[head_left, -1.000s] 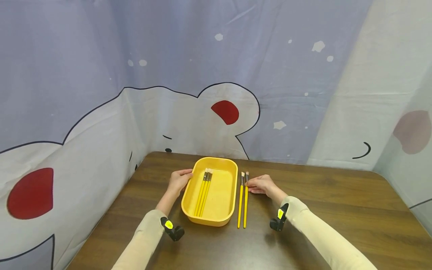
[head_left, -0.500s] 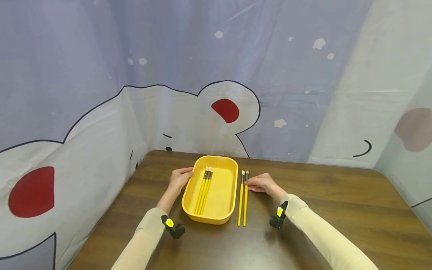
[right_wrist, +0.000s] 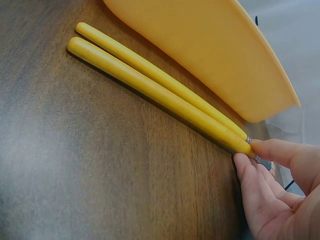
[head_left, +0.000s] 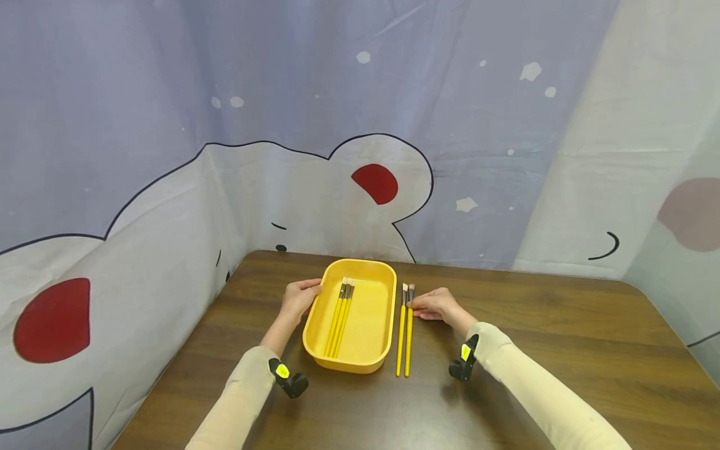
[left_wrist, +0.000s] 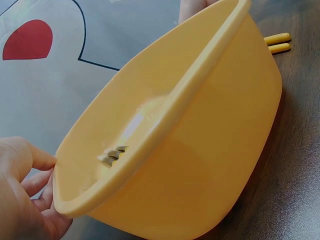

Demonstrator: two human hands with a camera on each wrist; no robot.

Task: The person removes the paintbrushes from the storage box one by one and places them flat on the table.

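Note:
A yellow plastic tray (head_left: 360,367) stands on the table, with three paintbrushes (head_left: 337,328) side by side along its left half, bristles away from me. My left hand (head_left: 296,299) grips the tray's left rim near the far end, thumb at the rim and fingers against the outer side. To the tray's right, two more yellow-handled brushes lie nearly parallel. My right hand (head_left: 439,304) pinches the right-hand, thicker paintbrush (right_wrist: 150,85) near its metal ferrule, between thumb and fingertips. The thinner paintbrush (right_wrist: 200,102) lies close beside it, towards the tray. Its bristle end is hidden in the right wrist view.
The brown wooden table (head_left: 551,331) extends well to the right. A printed cloth (head_left: 315,206) hangs right behind its far edge, and another stretch runs along the left edge. Small black cameras (head_left: 289,379) sit on both wrists.

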